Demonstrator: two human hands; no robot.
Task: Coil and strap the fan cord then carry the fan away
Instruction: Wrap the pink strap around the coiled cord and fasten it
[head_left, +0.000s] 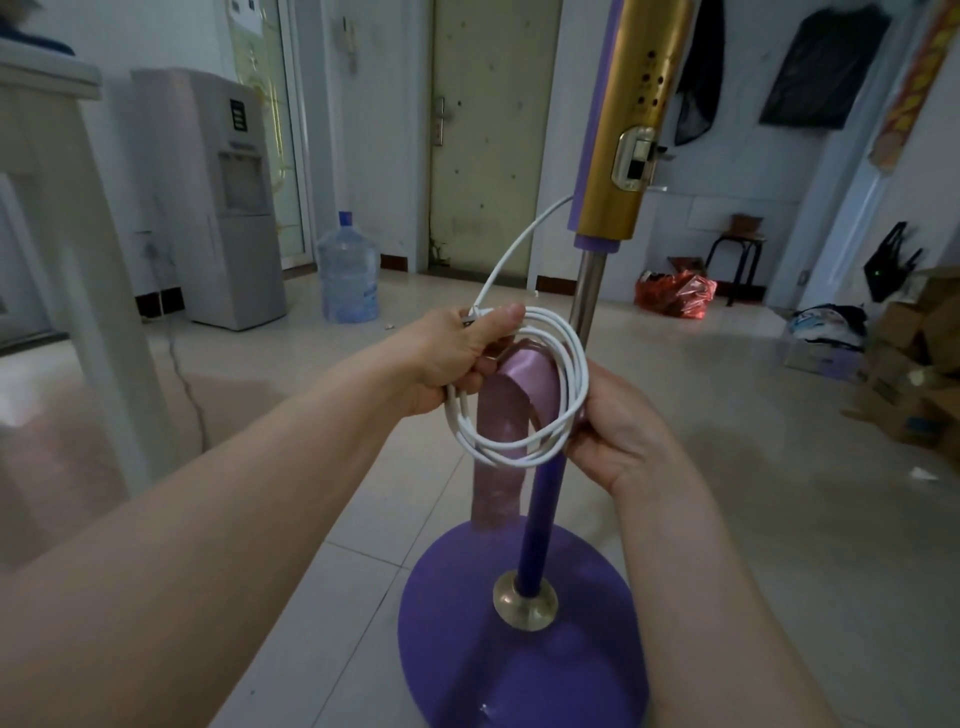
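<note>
**A:** From the head view, which step was in hand?

**B:** The strapping, I'd judge. The coiling looked done: the white cord (524, 387) sat in one bundle of about three or four loops, just in front of the fan pole (582, 306). The left hand (457, 358) was closed around the bundle at its ten o'clock edge, thumb on top, with what looked like the plug tucked under it. The right hand (615, 431) pinched the loops at about four o'clock, fingers curled shut on them.

**B:** A pink strap (511, 410) was threaded through the middle of the coil, arching over at the top, its long tail hanging toward six o'clock.

**A:** And the next move?

**B:** Likely bringing that tail around the loops and fastening it, without letting the coil spring open. Whether the strap had a fastener, I couldn't tell.

**A:** Was the cord free of the fan?

**B:** No, one strand ran up toward one o'clock into the gold-and-purple column (631, 130).

**A:** Counts?

**B:** One fan, one round purple base (467, 649) on the tiled floor at six o'clock, one cord, one strap, two hands. Off to nine o'clock stood one water dispenser (208, 197), and beside it one water bottle (348, 267).
</note>
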